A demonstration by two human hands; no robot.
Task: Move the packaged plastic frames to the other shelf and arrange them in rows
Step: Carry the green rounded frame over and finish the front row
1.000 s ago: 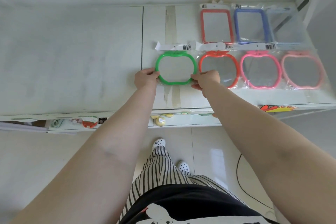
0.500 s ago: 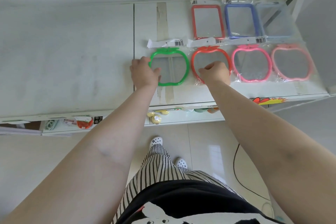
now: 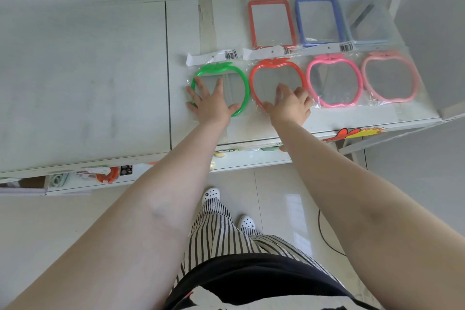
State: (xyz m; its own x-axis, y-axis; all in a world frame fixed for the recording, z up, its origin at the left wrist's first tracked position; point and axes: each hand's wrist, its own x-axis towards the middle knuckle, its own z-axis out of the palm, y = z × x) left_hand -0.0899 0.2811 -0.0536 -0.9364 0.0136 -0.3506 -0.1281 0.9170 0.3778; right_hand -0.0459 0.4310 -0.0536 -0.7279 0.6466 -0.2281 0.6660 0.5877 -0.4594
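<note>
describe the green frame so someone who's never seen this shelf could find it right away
On the white shelf top, a front row of four apple-shaped plastic frames in clear bags runs along the right-hand part. The green apple-shaped frame is at the left end of that row, under the person's flat left hand. It is the only green one; its neighbours are red and pink.

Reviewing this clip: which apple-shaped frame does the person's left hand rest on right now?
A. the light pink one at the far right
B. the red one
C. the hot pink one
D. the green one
D: the left hand lies flat, fingers spread, on the green apple-shaped frame, at the left end of the front row.
</note>
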